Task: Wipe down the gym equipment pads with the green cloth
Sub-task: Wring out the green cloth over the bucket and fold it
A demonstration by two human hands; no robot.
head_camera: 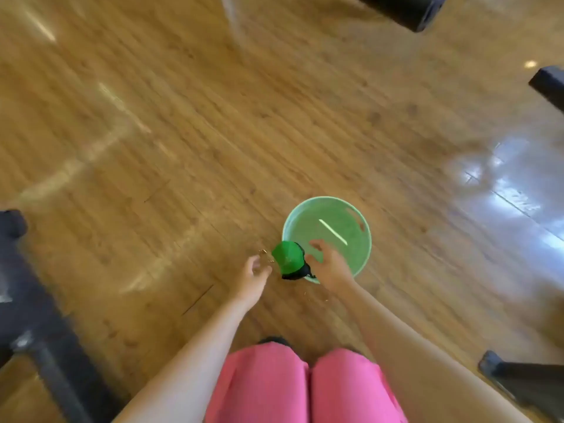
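The green cloth (288, 258), bunched and with a dark edge at its bottom, hangs over the near-left rim of a light green bucket (363, 236) standing on the wooden floor. My left hand (254, 276) hovers just left of the cloth with loosely curled fingers and holds nothing. Over the bucket's near rim, right beside the cloth, my right hand (328, 264) has its fingers spread and relaxed. Its thumb is next to the cloth; the blur hides whether they touch. No equipment pad is plainly visible.
Dark gym equipment frames stand at the left (36, 325), the top right (406, 10), the right edge (549, 87) and the lower right (525, 380). My knees in pink trousers (305, 389) are at the bottom. Wooden floor (183, 132) stretches beyond the bucket.
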